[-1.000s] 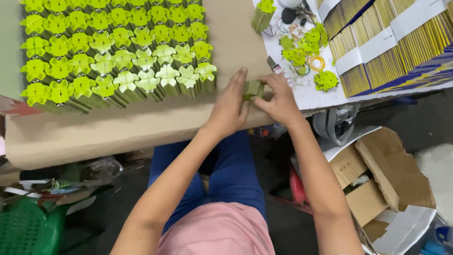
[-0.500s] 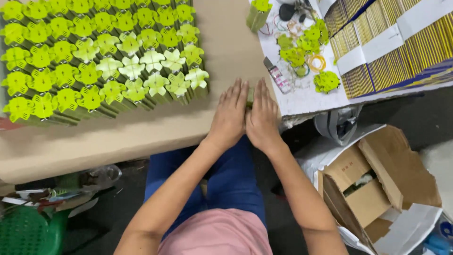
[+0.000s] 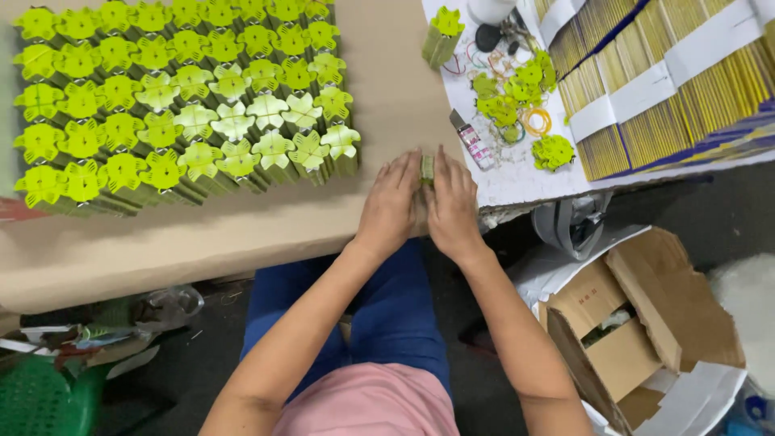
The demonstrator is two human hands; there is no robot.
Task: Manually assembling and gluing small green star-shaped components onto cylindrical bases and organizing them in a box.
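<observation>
Small green bundle (image 3: 427,168) stands on the brown cardboard sheet (image 3: 242,234), near its right edge, pressed between both palms. Left hand (image 3: 391,203) flat against its left side, fingers extended and close together; right hand (image 3: 452,202) mirrors it on the right side. Only the bundle's top shows. Left of the hands: rows of finished yellow-green flower-topped bundles (image 3: 186,105). Right: loose green paper flowers (image 3: 517,89), rubber bands (image 3: 535,121), stacked yellow strip packs (image 3: 670,73).
</observation>
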